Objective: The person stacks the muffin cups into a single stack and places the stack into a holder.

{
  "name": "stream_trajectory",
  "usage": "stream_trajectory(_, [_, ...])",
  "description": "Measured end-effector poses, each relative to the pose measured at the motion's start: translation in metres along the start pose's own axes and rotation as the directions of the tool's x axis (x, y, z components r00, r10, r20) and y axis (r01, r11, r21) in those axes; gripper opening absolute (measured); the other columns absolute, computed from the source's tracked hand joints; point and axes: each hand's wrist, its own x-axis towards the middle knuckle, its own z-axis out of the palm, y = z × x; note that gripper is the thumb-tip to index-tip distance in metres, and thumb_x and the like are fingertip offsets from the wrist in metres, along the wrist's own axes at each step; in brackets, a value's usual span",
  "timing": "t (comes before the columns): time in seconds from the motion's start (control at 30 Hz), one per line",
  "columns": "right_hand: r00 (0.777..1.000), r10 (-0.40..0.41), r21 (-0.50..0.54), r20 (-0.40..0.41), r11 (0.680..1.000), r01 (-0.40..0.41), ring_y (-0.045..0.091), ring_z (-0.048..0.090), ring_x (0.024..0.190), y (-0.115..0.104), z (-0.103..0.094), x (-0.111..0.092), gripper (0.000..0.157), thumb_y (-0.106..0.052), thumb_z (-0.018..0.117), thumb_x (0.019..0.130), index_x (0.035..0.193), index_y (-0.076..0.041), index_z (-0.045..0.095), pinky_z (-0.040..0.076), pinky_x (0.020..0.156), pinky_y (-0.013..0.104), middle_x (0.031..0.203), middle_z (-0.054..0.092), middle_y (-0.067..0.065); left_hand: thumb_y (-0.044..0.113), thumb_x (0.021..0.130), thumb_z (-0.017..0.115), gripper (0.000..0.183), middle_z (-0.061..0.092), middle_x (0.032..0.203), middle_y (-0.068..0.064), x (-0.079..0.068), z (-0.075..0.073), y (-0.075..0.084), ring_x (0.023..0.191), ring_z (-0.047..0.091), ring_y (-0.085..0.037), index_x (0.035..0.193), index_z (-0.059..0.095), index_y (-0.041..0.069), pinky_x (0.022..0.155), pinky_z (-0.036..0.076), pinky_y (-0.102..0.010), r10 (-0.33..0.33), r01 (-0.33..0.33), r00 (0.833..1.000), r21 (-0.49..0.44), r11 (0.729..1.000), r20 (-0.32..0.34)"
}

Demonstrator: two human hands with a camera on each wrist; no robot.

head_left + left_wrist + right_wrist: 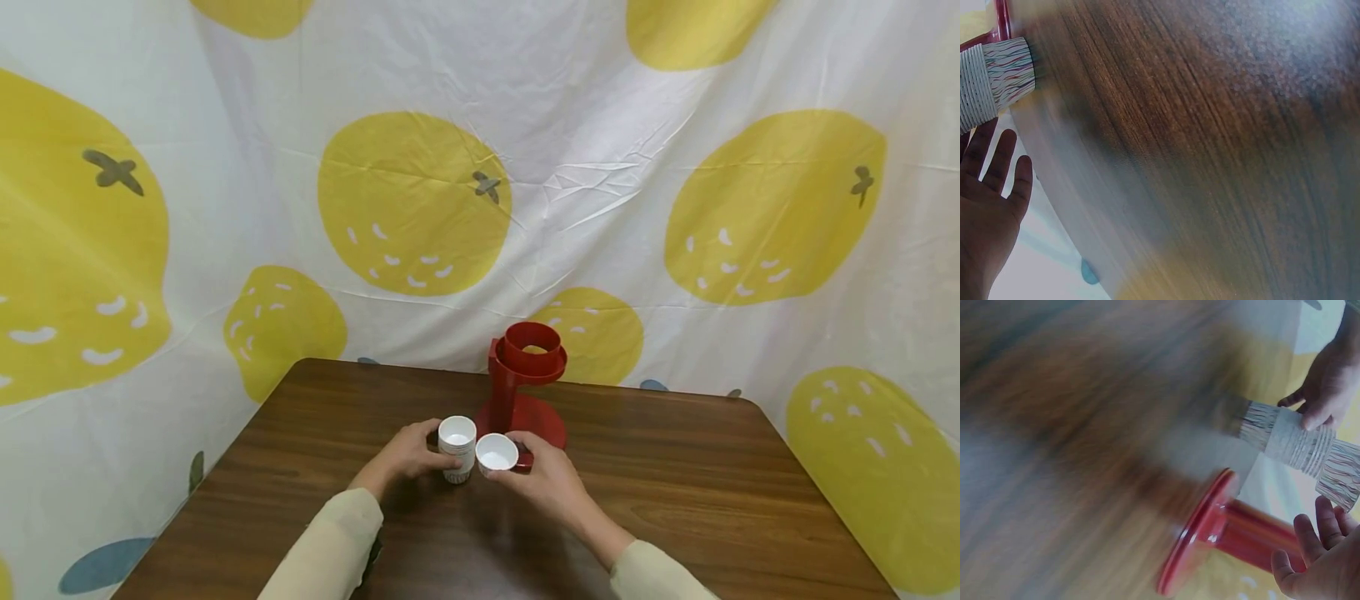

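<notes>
A stack of white paper cups [464, 448] with thin wavy coloured lines stands upright, its rims nested closely together. My left hand [411, 450] grips the stack from the left, thumb across the near side. A single cup [497, 455] of the same pattern is in my right hand [551, 477], pinched between thumb and fingers. It is held just right of the stack's top, its opening up. In the right wrist view the loose cup [1340, 474] overlaps the upper end of the stack [1284, 436]. The stack's patterned lower end [1013, 74] shows at the left wrist view's edge.
Right behind the hands rises a red stand [504, 402] with a round base and a ring-shaped holder [531, 360] on top. Everything is on a dark wood-grain table [697, 467]. A white cloth [577, 100] printed with yellow lemons hangs behind it.
</notes>
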Motion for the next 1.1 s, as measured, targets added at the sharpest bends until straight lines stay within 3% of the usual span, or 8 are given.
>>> stream_trajectory(0.6, [1.0, 0.004, -0.037, -0.026, 0.999, -0.005, 0.024, 0.062, 0.099, -0.034, 0.019, 0.048, 0.058, -0.042, 0.081, 0.08, 0.125, -0.01, 0.064, 0.05, 0.085, 0.044, 0.115, 0.068, 0.003, 0.03, 0.078, 0.085, 0.057, 0.067, 0.116, -0.01, -0.002, 0.0, -0.001, 0.108, 0.061, -0.03, 0.124, 0.062, 0.003, 0.095, 0.047, -0.052, 0.024, -0.024, 1.0, -0.005, 1.0, -0.002])
stream_trajectory(0.9, [1.0, 0.006, -0.08, -0.003, 0.997, -0.007, 0.026, 0.061, 0.099, -0.031, 0.032, 0.058, 0.057, -0.04, 0.079, 0.083, 0.126, -0.006, 0.063, 0.05, 0.086, 0.046, 0.114, 0.067, 0.009, 0.032, 0.079, 0.084, 0.061, 0.066, 0.118, -0.011, -0.002, -0.001, -0.001, 0.111, 0.06, -0.031, 0.127, 0.06, 0.002, 0.096, 0.047, -0.051, 0.021, -0.021, 1.0, 0.005, 1.0, 0.003])
stream_trajectory(1.1, [0.998, 0.015, -0.13, 0.055, 0.992, -0.007, 0.032, 0.06, 0.109, -0.023, 0.039, 0.056, 0.073, -0.043, 0.079, 0.081, 0.137, -0.002, 0.055, 0.047, 0.093, 0.052, 0.121, 0.064, 0.015, 0.032, 0.078, 0.084, 0.064, 0.065, 0.121, -0.013, -0.003, -0.001, 0.0, 0.113, 0.059, -0.032, 0.129, 0.059, 0.001, 0.097, 0.046, -0.052, 0.023, -0.023, 1.0, 0.012, 1.0, -0.003])
